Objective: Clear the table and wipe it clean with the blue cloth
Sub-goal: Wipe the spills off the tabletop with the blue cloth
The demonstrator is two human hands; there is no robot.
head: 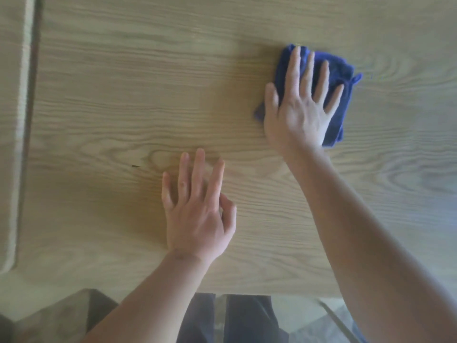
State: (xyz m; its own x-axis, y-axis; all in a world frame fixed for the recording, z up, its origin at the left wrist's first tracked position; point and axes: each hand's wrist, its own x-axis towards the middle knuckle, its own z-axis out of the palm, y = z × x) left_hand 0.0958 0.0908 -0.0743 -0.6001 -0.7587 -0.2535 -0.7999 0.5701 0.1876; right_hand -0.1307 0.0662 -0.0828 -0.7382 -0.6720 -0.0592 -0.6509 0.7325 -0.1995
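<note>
Pressing down with our right hand [300,112], fingers spread flat on the blue cloth [340,78] up at two o'clock on the wooden table [123,95], we rest our left hand [197,214] at six o'clock, fingers loosely spread, holding nothing.

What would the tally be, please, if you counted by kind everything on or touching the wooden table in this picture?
Blue cloth: 1, folded, under the flat right hand.
Hands: 2, the right hand pressing the cloth, the left hand resting on the bare table.
Other items on the table: 0 in view.
Total: 3
</note>
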